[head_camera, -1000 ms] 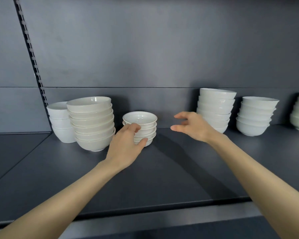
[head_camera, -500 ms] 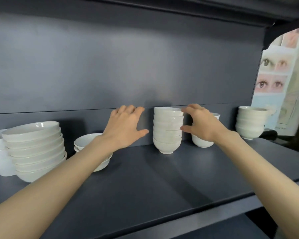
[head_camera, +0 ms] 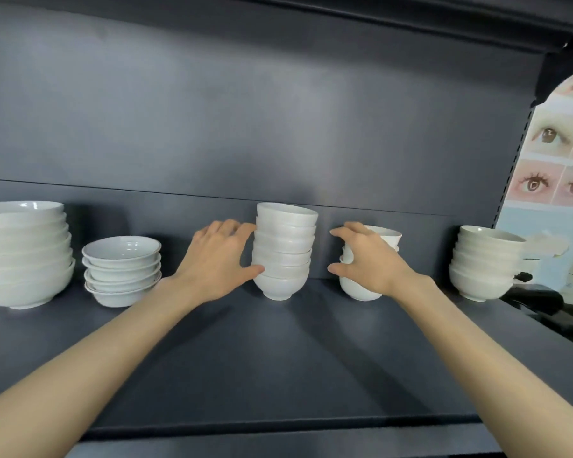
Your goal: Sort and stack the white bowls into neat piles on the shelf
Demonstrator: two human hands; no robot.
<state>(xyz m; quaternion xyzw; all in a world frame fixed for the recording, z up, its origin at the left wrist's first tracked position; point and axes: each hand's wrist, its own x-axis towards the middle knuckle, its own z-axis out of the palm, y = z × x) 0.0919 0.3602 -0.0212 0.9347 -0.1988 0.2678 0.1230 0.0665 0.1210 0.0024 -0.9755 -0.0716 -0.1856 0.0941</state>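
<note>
- White glazed ceramic bowls stand in five piles along the dark grey metal shelf (head_camera: 278, 358). The one I am working on is the tall stack of small deep bowls (head_camera: 283, 249) in the middle, close to the back panel.
- My left hand (head_camera: 217, 262) lies against that stack's left side. The fingers are spread and fairly straight, the thumb touches a lower bowl and the fingertips are up by the higher ones. It presses rather than grips.
- My right hand (head_camera: 369, 259) is on the stack's right, apart from it, with the fingers spread in a loose curve towards it and holding nothing.
- That hand covers the front of a short pile of deep white bowls (head_camera: 386, 233). I cannot tell whether it touches them.
- The tall stack's upper bowls sit a little askew.
- I judge that the step in hand is bracketing this stack to square it up or shift it.
- Next, the right hand should close the gap and meet the stack's right side. Even pressure from both sides, kept low, should stop the stack tipping.
- Well to the left stand a pile of shallow white bowls (head_camera: 123, 269) and a pile of wide white bowls (head_camera: 24, 252). Another white pile (head_camera: 483, 262) stands far right.
</note>
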